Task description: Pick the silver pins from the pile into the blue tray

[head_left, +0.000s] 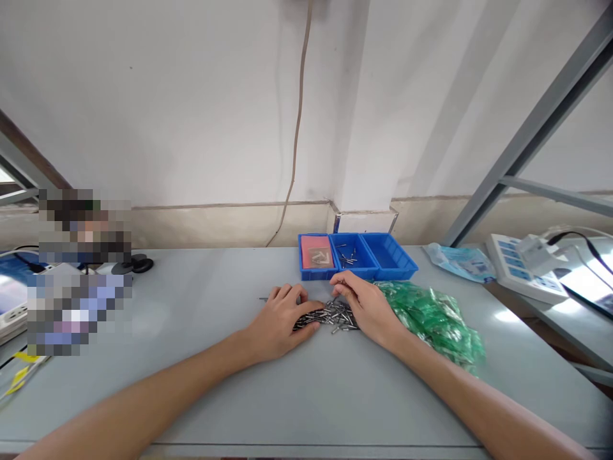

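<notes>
A small heap of short metal pins (pixel 330 315) lies on the grey table (pixel 191 383) between my hands. My left hand (pixel 280 319) rests at the heap's left side, fingers curled, thumb touching the pins. My right hand (pixel 366 306) sits at the heap's right side with its fingers bent down over the pins. What the fingertips pinch, if anything, is hidden. Just behind stands a blue tray (pixel 357 257) with three compartments: a red card in the left one, a few pins in the middle one, nothing visible in the right one.
A heap of green plastic pieces (pixel 433 319) lies right of my right hand. A plastic packet (pixel 460 260) and a white power strip (pixel 527 268) lie at the far right beside a grey metal frame (pixel 527 140). Black objects (pixel 136 263) sit at the back left.
</notes>
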{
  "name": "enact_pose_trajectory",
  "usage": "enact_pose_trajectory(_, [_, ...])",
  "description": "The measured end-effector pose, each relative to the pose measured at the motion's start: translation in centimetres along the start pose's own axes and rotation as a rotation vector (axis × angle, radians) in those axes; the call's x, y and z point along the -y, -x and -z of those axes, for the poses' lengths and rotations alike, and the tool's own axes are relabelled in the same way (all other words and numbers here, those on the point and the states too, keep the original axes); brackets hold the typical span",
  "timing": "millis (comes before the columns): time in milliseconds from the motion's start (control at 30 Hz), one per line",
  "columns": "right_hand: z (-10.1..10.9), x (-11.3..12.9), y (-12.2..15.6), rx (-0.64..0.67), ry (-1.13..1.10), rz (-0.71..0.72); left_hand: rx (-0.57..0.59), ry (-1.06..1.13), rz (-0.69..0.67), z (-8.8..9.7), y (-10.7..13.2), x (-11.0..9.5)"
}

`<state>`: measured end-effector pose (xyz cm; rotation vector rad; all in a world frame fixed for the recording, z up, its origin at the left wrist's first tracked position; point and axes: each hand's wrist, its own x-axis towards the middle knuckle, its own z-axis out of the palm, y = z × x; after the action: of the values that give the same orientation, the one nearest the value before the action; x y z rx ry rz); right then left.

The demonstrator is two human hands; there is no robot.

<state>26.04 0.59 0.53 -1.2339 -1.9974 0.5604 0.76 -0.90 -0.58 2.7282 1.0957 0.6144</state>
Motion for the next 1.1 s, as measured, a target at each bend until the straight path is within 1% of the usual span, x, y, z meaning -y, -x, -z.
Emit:
enact_pose_trajectory(367, [-0.01, 0.35, 0.09, 0.031, -0.014, -0.036, 0.003, -0.004, -0.004, -0.11, 0.02, 0.07])
enact_pose_trajectory(567, [0.17, 0.57, 0.16, 0.006, 0.010, -0.027, 0.005, 0.001, 0.003, 0.12, 0.01, -0.07])
enact_pose_trajectory(700, [0.15, 0.71, 0.15, 0.016, -0.006, -0.048, -0.002, 0.000, 0.001, 0.06, -0.01, -0.06])
enact_pose_trajectory(800, [0.09, 0.69, 0.14, -0.007, -0.052, -0.076, -0.004, 0.004, 0.005, -0.05, 0.00, -0.01])
enact_pose_trajectory(967, [0.19, 0.61, 0.09, -0.047, -0.193, -0.155, -0.027, 0.004, 0.023, -0.19, 0.03, 0.05])
enact_pose_trajectory(1100, [0.31, 0.51, 0.04, -0.103, -0.181, -0.157, -0.040, -0.006, 0.033, -0.30, 0.06, 0.05])
